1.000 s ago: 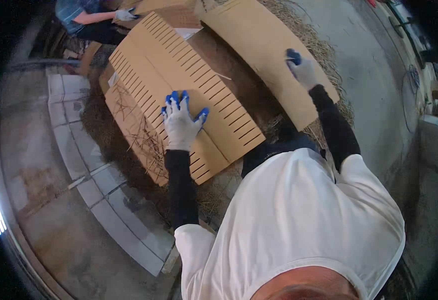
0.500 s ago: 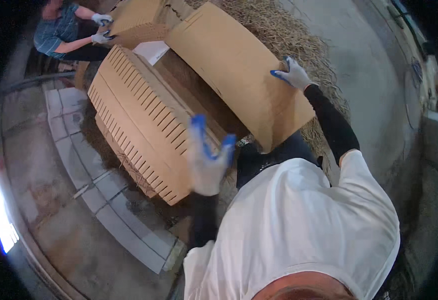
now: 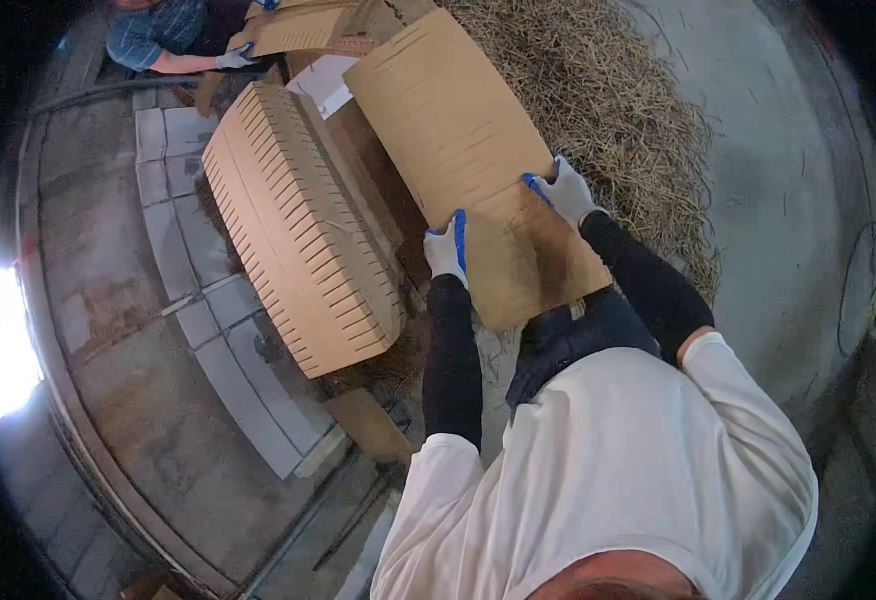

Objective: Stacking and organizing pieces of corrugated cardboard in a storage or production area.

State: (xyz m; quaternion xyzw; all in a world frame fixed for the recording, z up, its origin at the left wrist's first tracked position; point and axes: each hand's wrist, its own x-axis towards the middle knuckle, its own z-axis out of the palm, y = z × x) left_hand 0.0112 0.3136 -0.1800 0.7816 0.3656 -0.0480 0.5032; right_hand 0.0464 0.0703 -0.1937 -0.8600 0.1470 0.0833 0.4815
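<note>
A large tan cardboard sheet (image 3: pixel 458 110) with rows of short slits lies slanted in front of me, its near end close to my legs. My left hand (image 3: pixel 448 250), in a white glove with blue fingers, grips its left edge. On the opposite edge, my gloved right hand (image 3: pixel 565 192) is closed with the thumb on top of the board. Fingers under the sheet are hidden. Left of it lies a bent slotted cardboard piece (image 3: pixel 293 235), touched by neither hand. A white sheet (image 3: pixel 324 84) shows between the two at the far end.
At the far left a co-worker (image 3: pixel 163 35) in gloves holds another cardboard piece (image 3: pixel 293 28). A heap of dry straw-like stalks (image 3: pixel 618 120) spreads to the right. Pale slabs (image 3: pixel 183 235) line the floor at left, and a small brown board (image 3: pixel 370 425) lies near my left arm.
My left hand has moved from the air above the slotted piece to the sheet's left edge and taken hold. The co-worker and their cardboard have shifted toward the top of the view.
</note>
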